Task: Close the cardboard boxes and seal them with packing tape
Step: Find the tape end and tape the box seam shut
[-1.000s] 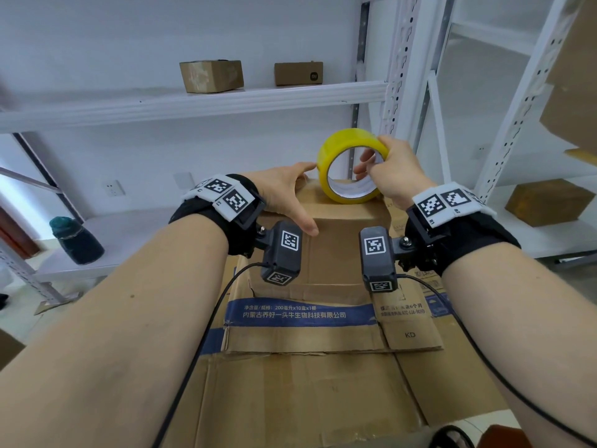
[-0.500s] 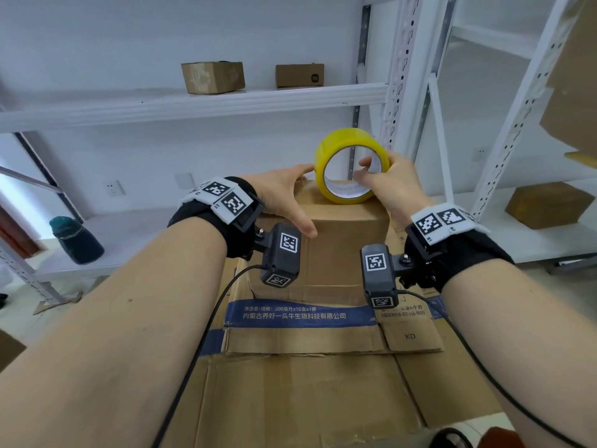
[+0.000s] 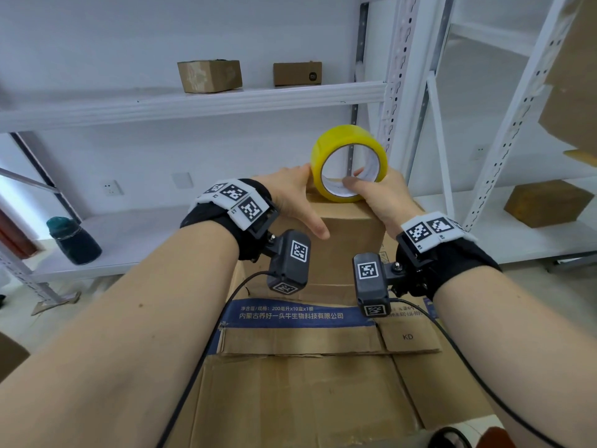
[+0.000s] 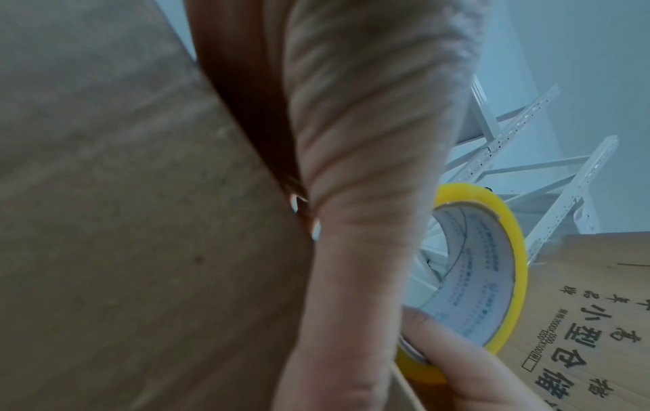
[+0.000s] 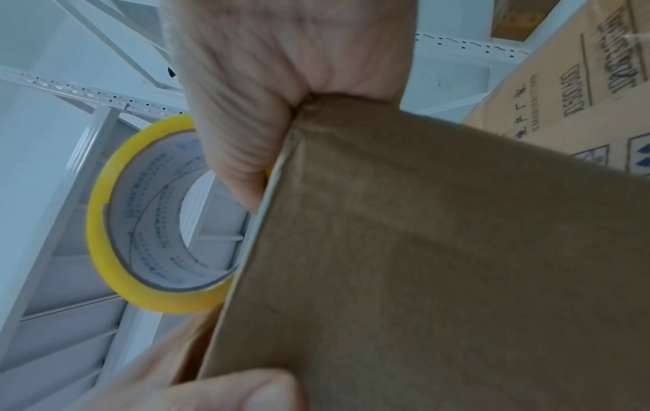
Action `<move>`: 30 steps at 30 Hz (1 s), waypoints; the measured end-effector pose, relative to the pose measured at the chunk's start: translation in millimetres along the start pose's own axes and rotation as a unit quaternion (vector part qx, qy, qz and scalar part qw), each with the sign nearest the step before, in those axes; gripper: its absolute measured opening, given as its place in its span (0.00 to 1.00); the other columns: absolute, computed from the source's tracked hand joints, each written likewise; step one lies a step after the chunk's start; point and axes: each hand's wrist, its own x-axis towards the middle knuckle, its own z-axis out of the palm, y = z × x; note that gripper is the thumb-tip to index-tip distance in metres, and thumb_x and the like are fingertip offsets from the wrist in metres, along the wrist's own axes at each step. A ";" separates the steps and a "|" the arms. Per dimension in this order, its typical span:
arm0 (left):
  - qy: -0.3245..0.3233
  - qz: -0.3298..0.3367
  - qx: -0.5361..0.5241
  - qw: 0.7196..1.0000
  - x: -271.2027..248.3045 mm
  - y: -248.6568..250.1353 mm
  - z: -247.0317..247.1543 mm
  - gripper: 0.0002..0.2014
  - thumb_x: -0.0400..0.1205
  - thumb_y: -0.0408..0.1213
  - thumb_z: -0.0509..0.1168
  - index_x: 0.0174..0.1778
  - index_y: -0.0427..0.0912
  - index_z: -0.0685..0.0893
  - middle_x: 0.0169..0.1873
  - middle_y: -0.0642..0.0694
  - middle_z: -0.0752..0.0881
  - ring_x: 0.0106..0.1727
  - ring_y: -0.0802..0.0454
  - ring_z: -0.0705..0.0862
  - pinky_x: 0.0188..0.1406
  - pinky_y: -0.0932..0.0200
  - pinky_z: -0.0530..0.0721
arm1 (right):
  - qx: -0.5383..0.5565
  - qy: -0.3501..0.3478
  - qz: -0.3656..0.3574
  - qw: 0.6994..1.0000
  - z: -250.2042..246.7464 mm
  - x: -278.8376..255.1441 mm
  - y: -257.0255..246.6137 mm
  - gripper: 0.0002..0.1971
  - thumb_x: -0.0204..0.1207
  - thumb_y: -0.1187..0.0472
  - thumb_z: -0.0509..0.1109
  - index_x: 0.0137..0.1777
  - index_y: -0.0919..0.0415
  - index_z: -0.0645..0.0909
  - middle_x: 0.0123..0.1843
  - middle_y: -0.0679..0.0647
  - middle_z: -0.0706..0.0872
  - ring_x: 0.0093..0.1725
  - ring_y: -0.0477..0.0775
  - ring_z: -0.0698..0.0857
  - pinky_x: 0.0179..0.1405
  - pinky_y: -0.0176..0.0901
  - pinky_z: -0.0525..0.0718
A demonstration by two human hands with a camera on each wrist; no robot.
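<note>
A small brown cardboard box (image 3: pixel 349 244) (image 4: pixel 123 222) (image 5: pixel 439 264) stands on a stack of larger cardboard. A yellow roll of packing tape (image 3: pixel 349 132) (image 4: pixel 474 278) (image 5: pixel 140 222) stands on edge at the box's far top edge. My right hand (image 3: pixel 381 195) grips the roll, thumb inside the core and fingers behind it. My left hand (image 3: pixel 290 195) lies flat on the box's top left. Its thumb stretches down the near face and its fingertips touch the roll's left side. The box's top seam is hidden by both hands.
Under the small box lies flattened cardboard with a blue printed band (image 3: pixel 290 313). White metal shelving (image 3: pixel 193 101) behind carries two small boxes (image 3: pixel 209 76) (image 3: pixel 297 73). A teal bottle (image 3: pixel 74 240) stands on the lower left shelf, a brown box (image 3: pixel 549 202) on the right shelf.
My right hand has shifted its hold from the roll's top to its lower rim, thumb now in the core. The roll has come down and left against the left hand's fingertips.
</note>
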 end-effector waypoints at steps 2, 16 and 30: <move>0.004 0.002 -0.004 1.000 -1.4 -3.2 0.8 0.60 0.58 0.54 0.84 0.82 0.48 0.55 0.78 0.48 0.69 0.77 0.48 0.69 0.77 0.46 0.68 | -0.012 -0.014 -0.001 1.000 1.0 -1.9 -0.7 0.04 0.76 0.62 0.72 0.49 0.55 0.82 0.43 0.49 0.85 0.45 0.48 0.82 0.37 0.33 0.77; -0.002 -0.004 -0.015 1.000 -2.4 -8.0 1.8 0.68 0.48 0.61 0.82 0.83 0.58 0.51 0.74 0.50 0.72 0.72 0.47 0.73 0.73 0.44 0.73 | -0.037 0.004 0.008 0.999 -11.0 8.9 -8.0 0.10 0.77 0.71 0.63 0.36 0.59 0.77 0.44 0.70 0.86 0.45 0.59 0.83 0.45 0.49 0.80; -0.001 -0.001 0.022 1.000 0.5 -1.0 0.4 0.65 0.60 0.53 0.83 0.84 0.54 0.44 0.79 0.45 0.65 0.78 0.45 0.66 0.76 0.48 0.68 | -0.044 0.062 0.001 0.997 -27.2 8.7 -5.2 0.08 0.75 0.70 0.64 0.41 0.57 0.78 0.47 0.68 0.87 0.44 0.63 0.85 0.39 0.46 0.81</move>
